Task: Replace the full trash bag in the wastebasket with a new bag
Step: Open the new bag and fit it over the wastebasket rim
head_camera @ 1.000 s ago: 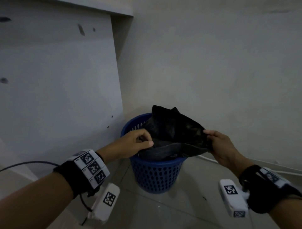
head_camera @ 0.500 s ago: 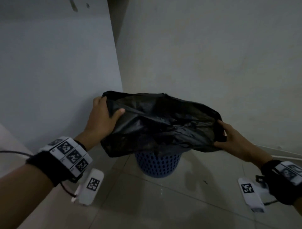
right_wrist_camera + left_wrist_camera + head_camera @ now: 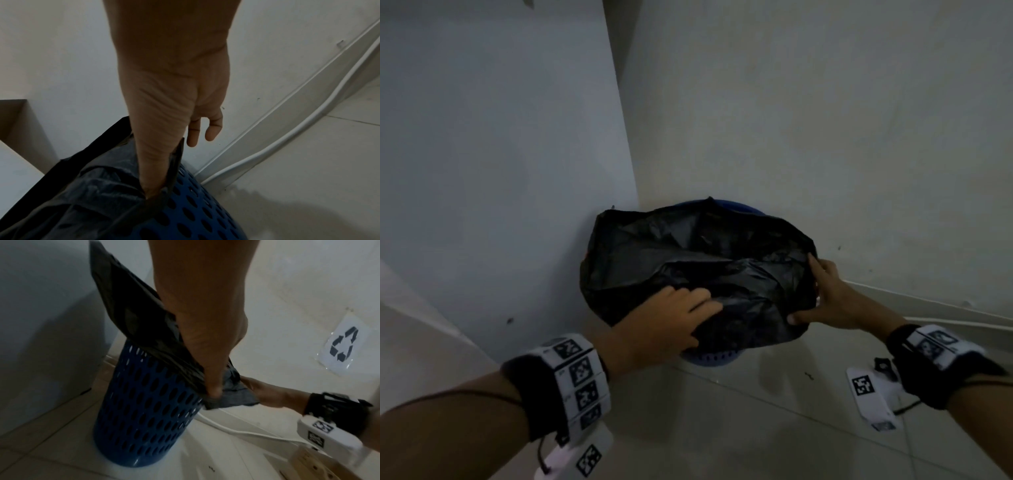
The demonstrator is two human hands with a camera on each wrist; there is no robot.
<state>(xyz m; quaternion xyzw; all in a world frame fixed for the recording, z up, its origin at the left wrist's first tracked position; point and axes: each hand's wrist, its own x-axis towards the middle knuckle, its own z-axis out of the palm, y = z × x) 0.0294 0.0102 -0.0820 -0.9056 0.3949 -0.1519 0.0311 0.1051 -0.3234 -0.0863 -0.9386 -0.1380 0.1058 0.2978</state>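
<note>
A black trash bag (image 3: 688, 260) lies spread open over the top of the blue perforated wastebasket (image 3: 144, 418), which stands in the corner. My left hand (image 3: 671, 322) grips the bag's near edge, fingers on top and thumb (image 3: 213, 389) holding the plastic down against the basket's outer wall. My right hand (image 3: 825, 294) holds the bag's right edge, its thumb (image 3: 152, 181) hooked in the folded plastic beside the basket (image 3: 195, 211), while two fingers (image 3: 195, 129) hang free. The bag hides the basket's inside.
The basket stands between a blue-grey panel (image 3: 500, 171) on the left and a white wall (image 3: 825, 120) behind. A white cable (image 3: 236, 430) runs along the wall's base. A recycling sign (image 3: 343, 347) is stuck on the wall. Tiled floor (image 3: 756, 428) lies in front.
Half a second ago both hands held the bag stretched open above the basket. They have come down, and the bag now sits over the basket's rim.
</note>
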